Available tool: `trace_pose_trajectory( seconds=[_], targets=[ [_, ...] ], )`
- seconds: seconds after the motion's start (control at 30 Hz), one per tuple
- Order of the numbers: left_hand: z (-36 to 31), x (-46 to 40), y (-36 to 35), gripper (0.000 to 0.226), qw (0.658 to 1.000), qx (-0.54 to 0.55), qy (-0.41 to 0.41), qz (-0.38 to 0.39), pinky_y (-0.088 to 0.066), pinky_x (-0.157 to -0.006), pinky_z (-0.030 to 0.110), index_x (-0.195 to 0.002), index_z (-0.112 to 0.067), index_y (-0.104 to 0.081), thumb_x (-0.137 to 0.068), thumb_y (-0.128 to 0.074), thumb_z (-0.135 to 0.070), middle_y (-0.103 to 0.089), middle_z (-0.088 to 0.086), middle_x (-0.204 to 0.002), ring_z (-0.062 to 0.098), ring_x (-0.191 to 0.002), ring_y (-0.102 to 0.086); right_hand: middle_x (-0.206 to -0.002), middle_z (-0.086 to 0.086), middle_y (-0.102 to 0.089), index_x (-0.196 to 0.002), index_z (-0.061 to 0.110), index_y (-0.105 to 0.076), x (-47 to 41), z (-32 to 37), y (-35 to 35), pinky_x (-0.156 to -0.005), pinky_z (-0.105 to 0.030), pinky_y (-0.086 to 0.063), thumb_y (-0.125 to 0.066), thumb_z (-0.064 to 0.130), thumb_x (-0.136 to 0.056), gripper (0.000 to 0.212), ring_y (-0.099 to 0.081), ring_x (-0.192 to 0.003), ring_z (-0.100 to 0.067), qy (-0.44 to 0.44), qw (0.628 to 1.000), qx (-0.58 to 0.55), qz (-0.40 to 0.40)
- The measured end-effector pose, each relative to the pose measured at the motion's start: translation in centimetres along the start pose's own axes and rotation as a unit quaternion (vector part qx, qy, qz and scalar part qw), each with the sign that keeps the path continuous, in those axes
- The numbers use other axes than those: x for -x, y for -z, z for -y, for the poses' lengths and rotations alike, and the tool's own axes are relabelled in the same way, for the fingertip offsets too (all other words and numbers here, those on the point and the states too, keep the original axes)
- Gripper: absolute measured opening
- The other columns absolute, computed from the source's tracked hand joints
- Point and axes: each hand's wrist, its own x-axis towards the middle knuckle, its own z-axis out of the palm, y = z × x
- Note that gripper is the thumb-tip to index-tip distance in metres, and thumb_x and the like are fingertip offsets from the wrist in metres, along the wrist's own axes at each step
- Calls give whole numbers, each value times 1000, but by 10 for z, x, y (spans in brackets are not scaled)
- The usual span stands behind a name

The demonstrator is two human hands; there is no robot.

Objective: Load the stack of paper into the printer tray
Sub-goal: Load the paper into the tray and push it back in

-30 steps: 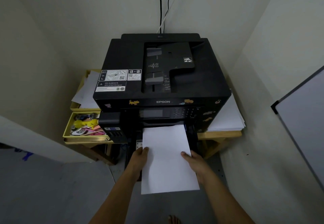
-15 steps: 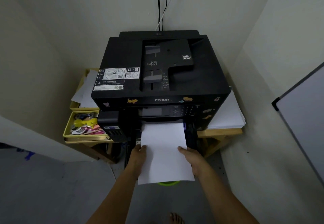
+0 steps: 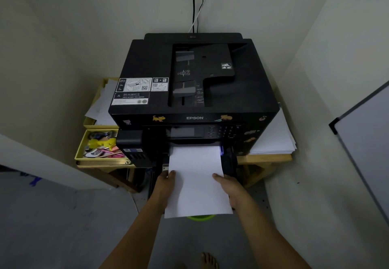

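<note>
Head view: paper going into the printer

The thin white stack of paper (image 3: 196,181) sticks out of the big black printer's (image 3: 192,91) front tray (image 3: 228,162), at the wooden tabletop's (image 3: 265,157) front edge. The left hand (image 3: 166,184) and right hand (image 3: 228,186) each pinch one side edge. Paper is light and bendy, so hold both sides.

Wooden table (image 3: 265,158), light timber, set in a corner; black Epson printer (image 3: 193,91) stands on it and covers most of the top; loose stack of white sheets (image 3: 275,140) lies on the table just right of the printer, partly tucked beside it; two yellow trays (image 3: 81,155) at the left, the nearer one holding small stationery, the farther one holding papers (image 3: 103,104); grey floor (image 3: 63,222) beneath.
</note>
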Motion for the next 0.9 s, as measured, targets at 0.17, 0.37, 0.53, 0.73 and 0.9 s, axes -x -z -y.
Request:
trace_pose_trajectory(
  seconds=[0.17,0.37,0.53,0.73,0.9],
  targets=[
    [-6,-8,-3,46,1000,8,-4,-7,-41,-95,34,-153,-6,-49,-113,-45,-28,-55,20,-148,28,-111,-52,-132,-13,-72,-143,12,-66,-3,9,-1,-103,-45,-57,-68,34,-106,43,-69,-109,-30,29,999,-12,-7],
    [-15,-19,-6,44,999,26,-2,-30,-39,-94,32,-146,0,-54,-111,-51,-26,-57,14,-132,36,-120,-57,-144,-14,-66,-146,10,-64,-7,22,-6,-103,-39,-52,-67,29,-108,43,-63,-111,-27,66,997,-10,-26],
    [-17,-26,-8,38,999,37,4,-37,-42,-87,34,-132,-1,-62,-110,-54,-31,-60,14,-117,29,-97,-56,-143,-11,-65,-148,9,-63,-12,28,-7,-108,-38,-50,-69,30,-106,47,-60,-116,-27,70,997,-5,-39],
    [-13,-30,-2,34,996,79,31,-18,-47,-89,40,-117,-8,-61,-105,-61,-40,-62,12,-112,32,-101,-58,-146,-8,-65,-148,14,-62,-16,25,-3,-117,-51,-50,-71,48,-101,59,-64,-126,-31,49,998,1,-43],
    [19,-19,13,35,977,192,74,46,-54,-106,61,-128,-7,-66,-104,-65,-33,-71,19,-125,42,-116,-68,-120,-8,-78,-129,14,-72,6,11,9,-103,-48,-59,-72,42,-101,40,-74,-109,-30,33,999,-2,-31]
  ],
)
